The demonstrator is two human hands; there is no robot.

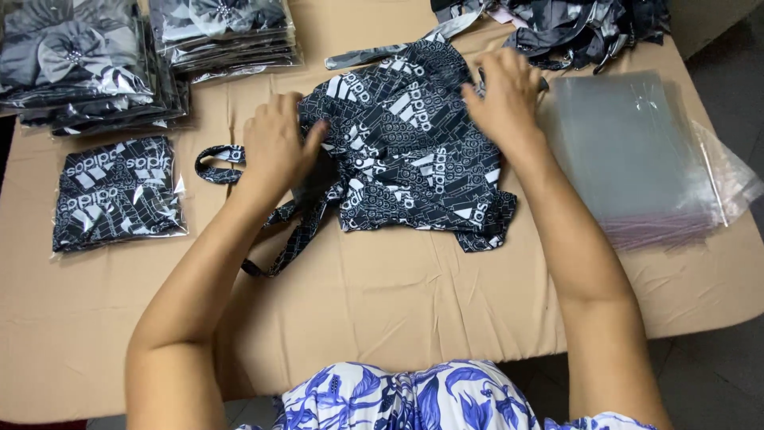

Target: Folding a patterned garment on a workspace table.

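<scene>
While flat on the tan table (398, 310), left hand (274, 147) pressing the black-and-white patterned garment (410, 163), fingers together, thumb out. Right hand (503, 95) on its upper edge, fingers slightly spread, pushing down. Just right, stack of clear plastic bags (637, 159); far left, bagged folded garment (118, 193).

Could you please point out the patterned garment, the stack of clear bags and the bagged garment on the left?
patterned garment (414, 167), head view, middle of cloth.
stack of clear bags (637, 159), head view, top bag.
bagged garment (118, 195), head view, centre.
</scene>
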